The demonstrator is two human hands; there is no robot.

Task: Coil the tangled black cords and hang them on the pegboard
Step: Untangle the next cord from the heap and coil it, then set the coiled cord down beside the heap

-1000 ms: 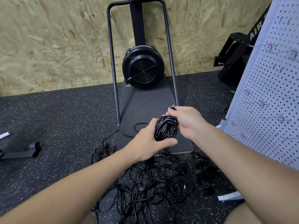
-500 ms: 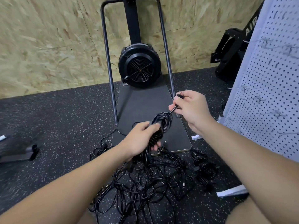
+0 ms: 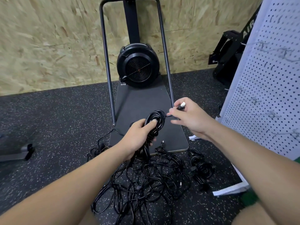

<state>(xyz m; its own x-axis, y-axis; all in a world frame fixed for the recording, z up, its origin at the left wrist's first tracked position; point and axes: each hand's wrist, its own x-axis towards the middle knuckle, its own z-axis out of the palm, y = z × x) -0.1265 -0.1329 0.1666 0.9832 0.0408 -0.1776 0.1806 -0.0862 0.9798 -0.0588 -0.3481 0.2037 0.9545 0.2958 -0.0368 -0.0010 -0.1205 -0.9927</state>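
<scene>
My left hand (image 3: 138,137) grips a coiled black cord (image 3: 156,120) above the floor, thumb pressed into the loops. My right hand (image 3: 190,117) pinches that cord's free end, and its plug (image 3: 181,106) sticks out past the fingers. Under my arms a tangled pile of black cords (image 3: 146,179) sprawls on the speckled floor. A smaller bundle of black cord (image 3: 201,168) lies to its right. The white pegboard (image 3: 272,88) with wire hooks stands at the right edge.
A black fan machine (image 3: 138,65) on a grey base plate (image 3: 142,103) with a tall tube frame stands straight ahead against the chipboard wall. Black gym equipment (image 3: 227,56) sits at the back right. A dark metal foot (image 3: 21,153) lies at the left.
My right hand has pulled the cord's end out of the coil and away to the right. The coil in my left hand has loosened and dropped slightly.
</scene>
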